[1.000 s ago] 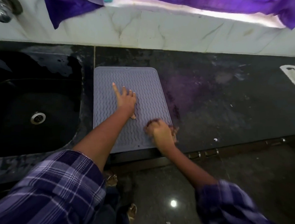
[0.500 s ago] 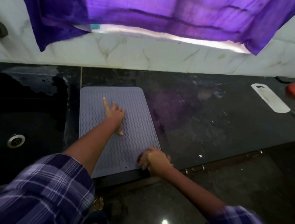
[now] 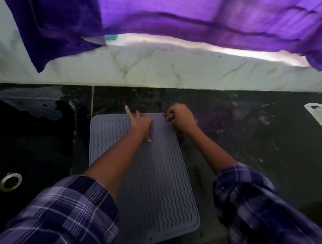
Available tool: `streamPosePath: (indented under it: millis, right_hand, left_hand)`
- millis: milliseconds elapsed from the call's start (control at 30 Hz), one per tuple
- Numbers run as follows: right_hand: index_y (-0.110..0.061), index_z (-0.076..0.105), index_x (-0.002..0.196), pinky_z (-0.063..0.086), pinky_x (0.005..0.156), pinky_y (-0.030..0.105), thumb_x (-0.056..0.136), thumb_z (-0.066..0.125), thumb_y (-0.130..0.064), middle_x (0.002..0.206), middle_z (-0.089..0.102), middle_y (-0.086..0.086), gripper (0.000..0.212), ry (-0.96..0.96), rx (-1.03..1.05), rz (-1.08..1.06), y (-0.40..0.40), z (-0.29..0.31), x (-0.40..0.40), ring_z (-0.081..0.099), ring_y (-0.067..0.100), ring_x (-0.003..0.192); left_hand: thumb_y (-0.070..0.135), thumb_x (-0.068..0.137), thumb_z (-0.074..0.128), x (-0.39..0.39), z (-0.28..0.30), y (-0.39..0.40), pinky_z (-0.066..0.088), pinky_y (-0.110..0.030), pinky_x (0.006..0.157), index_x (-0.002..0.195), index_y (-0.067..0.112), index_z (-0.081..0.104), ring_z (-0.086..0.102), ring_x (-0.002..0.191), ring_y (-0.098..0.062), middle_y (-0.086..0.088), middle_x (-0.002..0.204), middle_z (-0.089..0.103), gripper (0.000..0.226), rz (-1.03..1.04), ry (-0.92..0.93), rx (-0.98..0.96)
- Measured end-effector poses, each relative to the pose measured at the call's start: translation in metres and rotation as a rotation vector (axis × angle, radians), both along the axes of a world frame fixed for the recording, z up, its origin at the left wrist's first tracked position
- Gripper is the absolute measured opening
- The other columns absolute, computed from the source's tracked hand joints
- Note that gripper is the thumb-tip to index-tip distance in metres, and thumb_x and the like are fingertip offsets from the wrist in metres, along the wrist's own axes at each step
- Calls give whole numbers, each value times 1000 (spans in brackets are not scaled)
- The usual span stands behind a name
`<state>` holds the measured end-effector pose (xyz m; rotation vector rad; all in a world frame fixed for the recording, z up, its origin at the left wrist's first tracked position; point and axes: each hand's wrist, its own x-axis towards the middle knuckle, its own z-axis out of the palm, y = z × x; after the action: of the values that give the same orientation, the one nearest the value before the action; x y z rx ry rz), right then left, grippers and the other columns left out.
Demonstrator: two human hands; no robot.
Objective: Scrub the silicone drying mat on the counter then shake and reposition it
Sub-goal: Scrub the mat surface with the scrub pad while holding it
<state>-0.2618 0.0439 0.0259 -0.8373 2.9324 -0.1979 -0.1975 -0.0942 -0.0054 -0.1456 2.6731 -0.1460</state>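
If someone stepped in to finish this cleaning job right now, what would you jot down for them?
Left hand: open, pressed flat on the far part of the mat, forefinger pointing away.
Right hand: closed in a fist at the mat's far right corner; whatever it scrubs with is hidden inside.
Mat: lying flat on the dark counter, just right of the sink, near edge at the counter's front.
Done: scrubbing is under way; how much is covered cannot be told.
Left: finish scrubbing, then shake the mat and reposition it.

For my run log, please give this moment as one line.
stage: scrubbing | left hand: flat on mat | right hand: fisted at far right corner, scrubber hidden | sink: left of mat
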Motion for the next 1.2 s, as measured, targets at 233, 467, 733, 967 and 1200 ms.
streamPosePath:
  millis: [233, 467, 733, 967, 1200]
  right_hand:
    - [-5, 66, 111, 41, 89, 39, 92, 41, -8, 116, 64, 15, 31, 102, 170, -7, -26, -48, -10, 53, 33, 111]
    - [-7, 72, 95, 48, 79, 35, 72, 64, -1, 104, 70, 13, 25, -154, 214, 120, 57, -23, 110, 61, 35, 94]
    - [-15, 70, 110, 52, 93, 40, 87, 54, -7, 110, 71, 12, 29, -22, 152, 89, -48, -11, -12, 64, 28, 104]
    - [-15, 69, 112, 39, 95, 37, 87, 53, -7, 121, 66, 7, 30, -18, 96, 34, -30, -41, 25, 51, 27, 118]
    - [-21, 72, 108, 55, 91, 40, 85, 58, -6, 114, 69, 13, 31, -250, 246, 62, -40, -13, -2, 66, 30, 100]
  left_hand:
    - [73, 57, 72, -13, -6, -3, -12, -77, 100, 132, 28, 54, 30, 141, -27, -1, 135, 57, 89, 24, -63, -82]
    - [69, 60, 73, -10, -4, -3, -13, -79, 98, 130, 23, 56, 29, 142, -31, -5, 138, 55, 85, 1, -46, -40]
    - [73, 54, 73, 3, -14, -8, -10, -78, 99, 151, 8, -18, -5, 149, -37, -12, 162, 2, 148, 198, 93, -15]
    - [74, 51, 74, -1, -14, -9, -8, -79, 99, 149, 6, -21, -4, 148, -40, -16, 161, 2, 153, 301, 50, 5]
    - [73, 55, 73, 0, -14, -6, -9, -79, 99, 149, 6, -21, -5, 148, -40, -16, 162, 0, 149, 295, 36, 22]
